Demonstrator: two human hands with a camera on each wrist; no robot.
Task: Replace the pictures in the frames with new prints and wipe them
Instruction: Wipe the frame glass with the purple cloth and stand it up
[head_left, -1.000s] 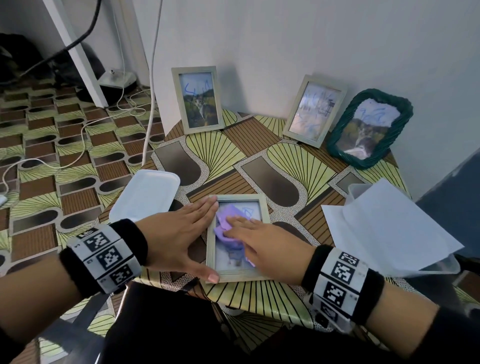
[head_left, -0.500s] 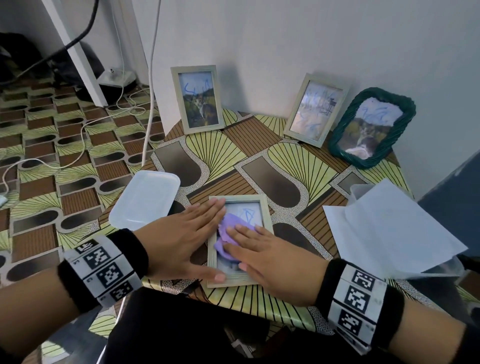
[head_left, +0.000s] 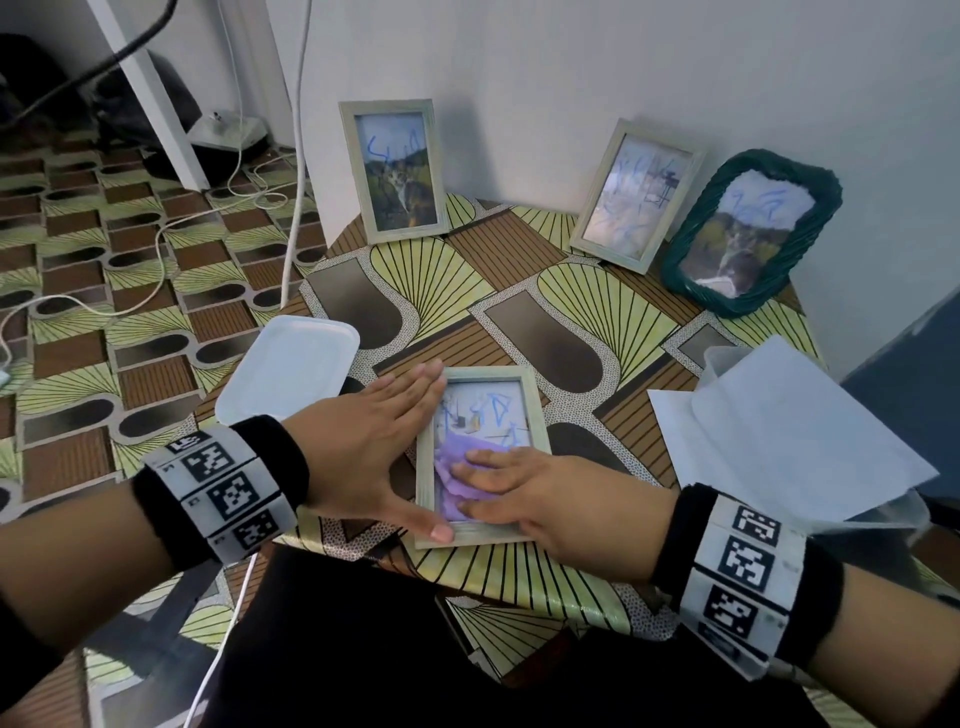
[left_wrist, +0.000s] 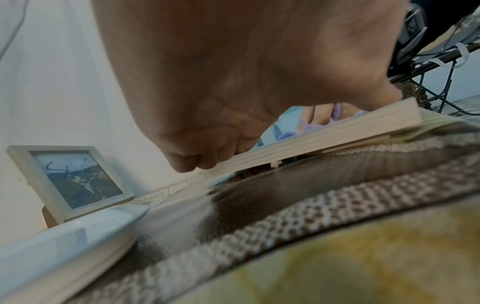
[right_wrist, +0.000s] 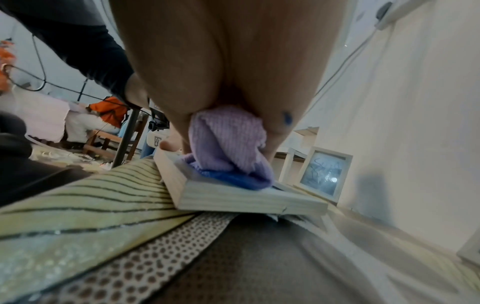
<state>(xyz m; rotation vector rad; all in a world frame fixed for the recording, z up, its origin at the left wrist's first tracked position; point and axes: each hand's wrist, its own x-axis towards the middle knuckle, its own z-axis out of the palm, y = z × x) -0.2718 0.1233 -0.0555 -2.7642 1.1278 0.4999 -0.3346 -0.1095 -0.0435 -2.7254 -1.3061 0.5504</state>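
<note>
Lower centre: light, rigid wooden frame (head_left: 483, 454), glass probably fragile; best steadied by its edges. Left hand (head_left: 363, 447) flat, bracing its edge; right hand (head_left: 524, 493) flat, pressing soft purple cloth (head_left: 457, 475) onto glass.

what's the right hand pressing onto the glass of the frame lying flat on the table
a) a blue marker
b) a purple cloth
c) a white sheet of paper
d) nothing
b: the right hand lies with flat fingers on a purple cloth on the flat frame.

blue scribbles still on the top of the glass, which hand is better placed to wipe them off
Right. The right hand already presses the purple cloth on the glass of the flat frame, just below the scribbles. The left hand lies flat along the frame's left edge, steadying it.
</note>
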